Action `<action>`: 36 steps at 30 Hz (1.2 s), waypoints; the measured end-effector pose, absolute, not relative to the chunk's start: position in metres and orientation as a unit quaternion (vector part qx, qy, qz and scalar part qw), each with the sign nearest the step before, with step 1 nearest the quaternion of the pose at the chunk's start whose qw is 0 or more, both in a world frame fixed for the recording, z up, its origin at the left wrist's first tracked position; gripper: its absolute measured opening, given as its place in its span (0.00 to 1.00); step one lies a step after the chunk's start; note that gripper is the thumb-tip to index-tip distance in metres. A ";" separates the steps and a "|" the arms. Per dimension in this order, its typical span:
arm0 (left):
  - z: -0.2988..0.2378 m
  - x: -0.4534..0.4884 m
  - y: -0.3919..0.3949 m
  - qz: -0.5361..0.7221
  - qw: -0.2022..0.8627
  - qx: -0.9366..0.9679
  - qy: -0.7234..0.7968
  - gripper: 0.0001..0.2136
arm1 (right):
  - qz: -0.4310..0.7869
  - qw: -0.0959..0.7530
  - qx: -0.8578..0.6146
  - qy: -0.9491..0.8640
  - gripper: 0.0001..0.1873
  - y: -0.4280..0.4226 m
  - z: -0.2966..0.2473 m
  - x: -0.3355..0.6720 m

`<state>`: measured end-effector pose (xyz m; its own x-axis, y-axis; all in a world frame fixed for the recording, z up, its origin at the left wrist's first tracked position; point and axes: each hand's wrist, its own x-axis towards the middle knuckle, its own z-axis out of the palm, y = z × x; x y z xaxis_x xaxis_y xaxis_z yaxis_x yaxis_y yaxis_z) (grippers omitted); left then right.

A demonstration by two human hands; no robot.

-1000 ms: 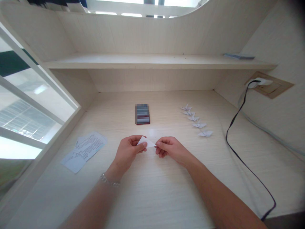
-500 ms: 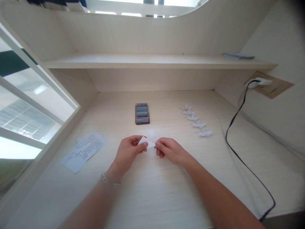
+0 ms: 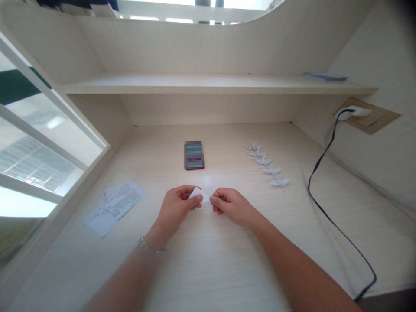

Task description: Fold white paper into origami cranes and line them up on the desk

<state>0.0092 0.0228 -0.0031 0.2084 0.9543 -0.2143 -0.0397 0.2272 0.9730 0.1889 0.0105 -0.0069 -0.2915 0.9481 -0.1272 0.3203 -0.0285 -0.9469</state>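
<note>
A small folded piece of white paper (image 3: 204,196) is held between my two hands, above the middle of the desk. My left hand (image 3: 178,203) pinches its left part, with the thumb on top and the fingers behind. At the paper's right tip, my right hand (image 3: 229,203) is closed in a pinch of thumb and forefinger. Several folded paper cranes (image 3: 264,161) sit in a slanting row to the right, beyond my right hand. Printed paper slips (image 3: 121,200) lie overlapping on the desk to the left.
A dark, blurred-out rectangular object (image 3: 194,155) lies behind my hands. A black cable (image 3: 328,212) runs from the wall socket (image 3: 370,123) down the desk's right side. Across the back spans a shelf (image 3: 214,84) with a flat item (image 3: 326,77) at its right end. A window (image 3: 48,130) borders the left.
Both hands keep hold of the paper in almost the same place. My right fingertips have shifted slightly left along the paper, closer to my left thumb.
</note>
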 end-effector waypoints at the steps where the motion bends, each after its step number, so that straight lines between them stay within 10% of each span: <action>1: -0.003 0.009 0.023 0.401 0.617 0.478 0.480 0.15 | 0.523 0.313 -0.504 -0.613 0.13 0.010 -0.006 0.188; 10: 0.003 0.003 0.025 0.422 0.642 0.438 0.467 0.16 | 0.640 0.328 -0.443 -0.535 0.10 0.014 -0.001 0.199; 27: 0.003 0.009 0.022 0.388 0.606 0.499 0.483 0.14 | 0.416 0.289 -0.509 -0.696 0.12 0.006 0.003 0.190; 36: 0.005 0.015 0.017 0.364 0.601 0.521 0.485 0.14 | 0.546 0.334 -0.471 -0.607 0.09 0.008 -0.008 0.183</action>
